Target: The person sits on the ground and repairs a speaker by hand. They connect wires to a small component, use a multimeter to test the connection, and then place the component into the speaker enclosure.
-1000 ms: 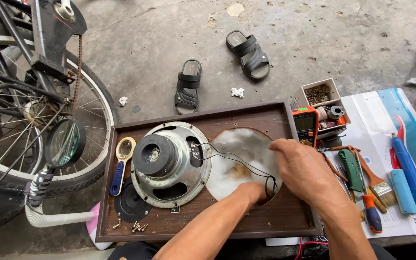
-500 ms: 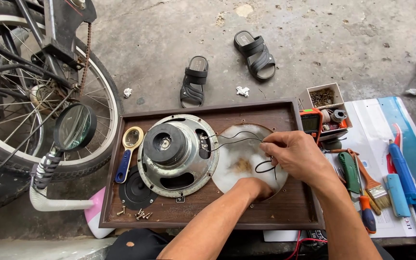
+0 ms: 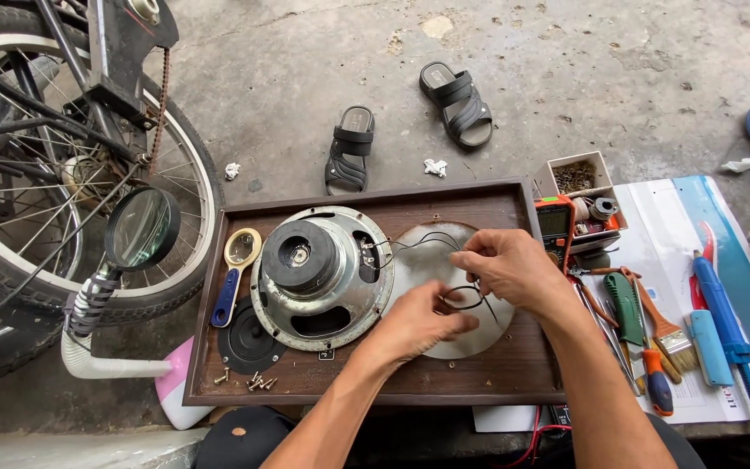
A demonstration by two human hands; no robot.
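- Wire: thin, black, twin lead, bent into a small loop over the round hole in the board; its far end ran up and left to the terminals of the speaker.
- Left hand: fingers curled, tips pinched on the near side of the loop.
- Right hand: fingers bent, thumb and forefinger closed on the wire just above the loop.
- Speaker lay cone-down on the board, grey metal frame, dark magnet on top, just left of the hole.
- Screws scattered at the board's near-left corner.
- Multimeter at the board's right edge; brush and screwdriver on paper beyond.
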